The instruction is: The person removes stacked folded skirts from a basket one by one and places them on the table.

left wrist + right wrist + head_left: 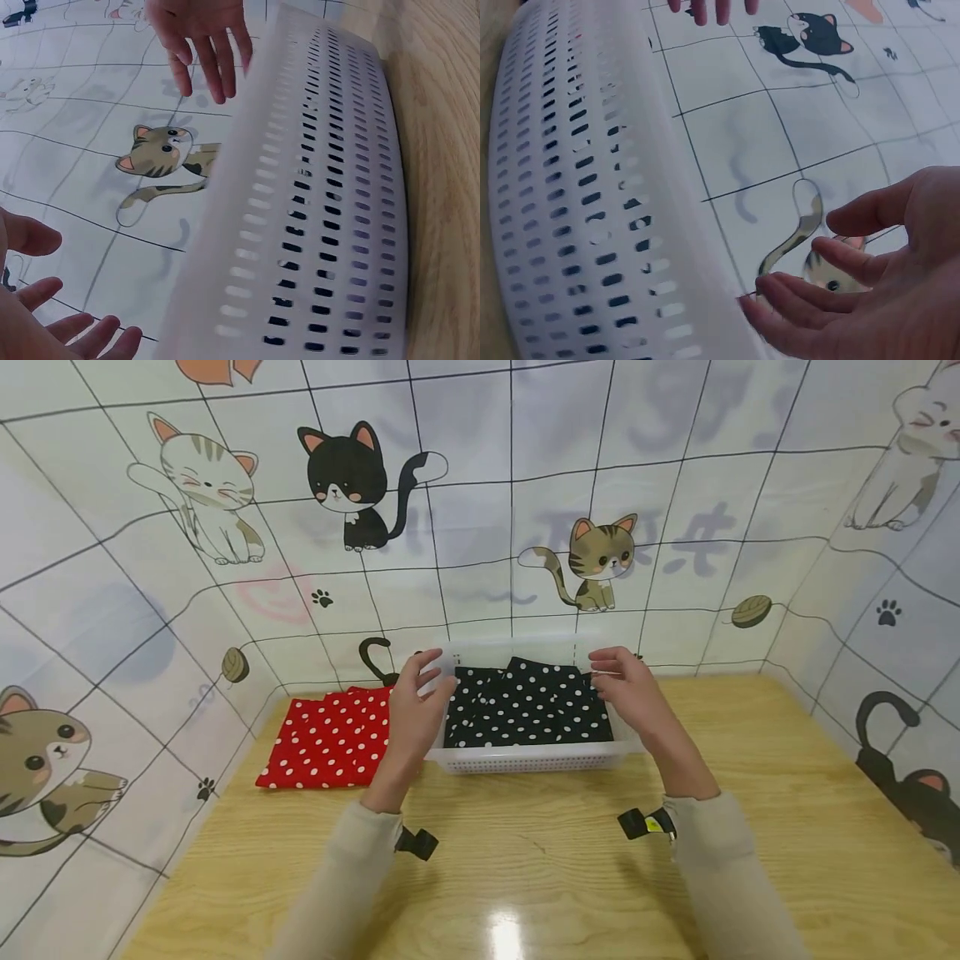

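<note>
A white perforated plastic basket (528,762) stands on the table, and black cloth with white dots (528,706) lies inside it. Over the basket's left end is my left hand (414,710), fingers spread and nothing held. My right hand (630,689) hovers at the right end, its fingers loosely bent and pointing inward. The left wrist view shows the left hand (56,315) beside the basket wall (300,202), apart from it. In the right wrist view the right hand (855,285) is close to the basket rim; whether it touches cannot be told.
Red cloth with white dots (330,739) lies flat on the wooden table (517,852), left of the basket and partly behind the left hand. A tiled-pattern wall covering with cartoon cats (480,527) rises behind and along both sides of the table.
</note>
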### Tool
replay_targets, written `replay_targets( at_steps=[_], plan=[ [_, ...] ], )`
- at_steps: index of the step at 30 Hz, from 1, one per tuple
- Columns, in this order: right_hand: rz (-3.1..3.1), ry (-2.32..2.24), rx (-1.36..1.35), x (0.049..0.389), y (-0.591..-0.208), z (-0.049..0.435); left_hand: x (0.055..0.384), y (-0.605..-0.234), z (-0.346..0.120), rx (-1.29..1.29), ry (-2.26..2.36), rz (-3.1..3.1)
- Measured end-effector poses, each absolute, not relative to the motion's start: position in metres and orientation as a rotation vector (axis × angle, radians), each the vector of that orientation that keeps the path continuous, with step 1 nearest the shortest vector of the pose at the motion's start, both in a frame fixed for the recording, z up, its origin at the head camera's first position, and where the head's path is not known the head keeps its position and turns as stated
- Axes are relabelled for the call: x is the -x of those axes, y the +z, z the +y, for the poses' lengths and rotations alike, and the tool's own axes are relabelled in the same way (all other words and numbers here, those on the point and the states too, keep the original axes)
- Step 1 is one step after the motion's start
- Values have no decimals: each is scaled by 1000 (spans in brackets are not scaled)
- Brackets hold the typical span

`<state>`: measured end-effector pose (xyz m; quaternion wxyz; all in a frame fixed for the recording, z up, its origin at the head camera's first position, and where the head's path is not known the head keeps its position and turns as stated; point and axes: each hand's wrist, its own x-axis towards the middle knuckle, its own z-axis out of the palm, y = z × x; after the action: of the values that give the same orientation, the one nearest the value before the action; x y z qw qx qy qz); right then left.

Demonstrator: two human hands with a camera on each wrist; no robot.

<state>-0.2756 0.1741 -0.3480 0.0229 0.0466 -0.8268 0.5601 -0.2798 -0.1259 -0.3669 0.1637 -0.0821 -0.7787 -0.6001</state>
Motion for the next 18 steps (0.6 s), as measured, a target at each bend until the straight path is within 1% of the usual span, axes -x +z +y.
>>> replay_targets(
  at_steps=[6, 12, 18],
  plan=[
    [-2622, 1920, -24, 286, -360, 178, 293, -378, -117, 154, -1732, -2235],
    [-2700, 1965, -31, 298, -374, 179, 302, -388, -114, 88, -1737, -2296],
    [-2790, 1969, -21, 303, -378, 180, 309, -387, -110, -70, -1731, -2515]
  ],
)
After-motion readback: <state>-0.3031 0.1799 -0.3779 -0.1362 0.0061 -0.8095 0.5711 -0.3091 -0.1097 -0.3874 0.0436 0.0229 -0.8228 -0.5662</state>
